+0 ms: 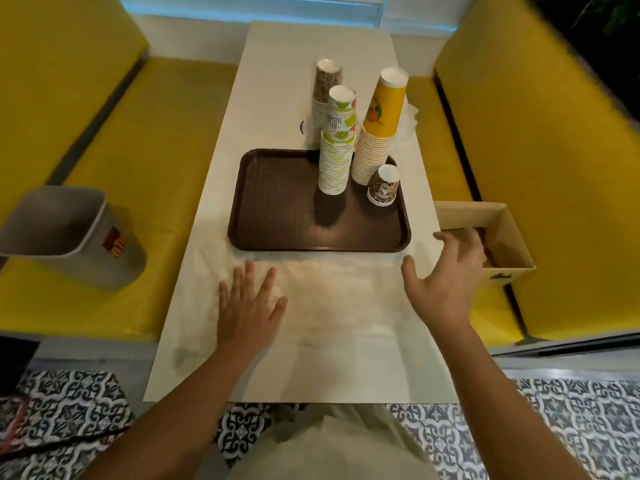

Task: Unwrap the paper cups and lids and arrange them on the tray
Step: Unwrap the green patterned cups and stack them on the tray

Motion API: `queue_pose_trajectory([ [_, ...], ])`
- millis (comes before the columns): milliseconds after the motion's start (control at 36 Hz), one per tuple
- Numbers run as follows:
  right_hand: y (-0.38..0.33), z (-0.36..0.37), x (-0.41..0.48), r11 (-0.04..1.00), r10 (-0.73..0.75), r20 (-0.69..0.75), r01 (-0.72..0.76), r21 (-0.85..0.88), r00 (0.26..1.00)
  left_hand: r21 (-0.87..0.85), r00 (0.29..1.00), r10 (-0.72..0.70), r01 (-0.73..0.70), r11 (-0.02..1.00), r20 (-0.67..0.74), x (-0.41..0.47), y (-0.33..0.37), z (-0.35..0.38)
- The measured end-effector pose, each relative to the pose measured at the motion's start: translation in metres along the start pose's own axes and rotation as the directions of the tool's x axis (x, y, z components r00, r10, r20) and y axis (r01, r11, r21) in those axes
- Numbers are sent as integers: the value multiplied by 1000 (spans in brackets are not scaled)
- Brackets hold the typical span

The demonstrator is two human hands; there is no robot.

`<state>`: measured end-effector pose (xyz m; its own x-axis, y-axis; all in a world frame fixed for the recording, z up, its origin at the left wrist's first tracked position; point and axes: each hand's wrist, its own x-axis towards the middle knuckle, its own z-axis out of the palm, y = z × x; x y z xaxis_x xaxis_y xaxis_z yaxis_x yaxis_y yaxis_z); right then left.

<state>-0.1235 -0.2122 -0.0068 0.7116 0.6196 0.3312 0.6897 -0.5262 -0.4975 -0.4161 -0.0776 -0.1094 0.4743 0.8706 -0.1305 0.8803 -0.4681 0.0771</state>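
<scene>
Three cup stacks stand on the tray (277,206): a lime-print stack (337,161), a yellow stack (379,133) and a short leopard-print stack (382,188). A brown-patterned stack (325,95) waits behind the tray (seemingly still in clear film). No lids show, so I judge the task about half done. The left hand (249,306) lies flat and empty on the tabletop (311,362); the right hand (446,278), fingers spread, holds nothing beside the cardboard box (467,213).

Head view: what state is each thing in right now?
Tray, holding three cup stacks.
Lime-print cup stack, upright on tray, unwrapped.
Yellow cup stack, upright on tray, unwrapped.
Spotted cup stack, short, on tray.
Brown cup stack, behind tray, seemingly still wrapped.
Left hand, open, flat on table.
Right hand, open, fingers spread.
Cardboard box, open.
Bin, open.
</scene>
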Motion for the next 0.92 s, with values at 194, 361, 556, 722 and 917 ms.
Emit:
queue_pose_trajectory([
  [194,-116,52,-59,889,-458,258,437,136,851,47,1000,-23,22,999,16,-2,0,3],
  [361,-88,140,-110,894,-269,734,445,-51,624,56,999,0,-2,998,32,-1,-3,2],
  [556,-38,112,-96,941,-103,691,295,-165,716,7,1000,-25,25,1000,13,-1,-4,1],
  [722,8,91,-89,963,-77,638,223,-151,766,-11,1000,-21,22,1000,21,0,-2,2],
  [917,17,86,-88,952,-89,620,249,-176,779,-20,1000,-20,21,1000,22,1,-8,3],
])
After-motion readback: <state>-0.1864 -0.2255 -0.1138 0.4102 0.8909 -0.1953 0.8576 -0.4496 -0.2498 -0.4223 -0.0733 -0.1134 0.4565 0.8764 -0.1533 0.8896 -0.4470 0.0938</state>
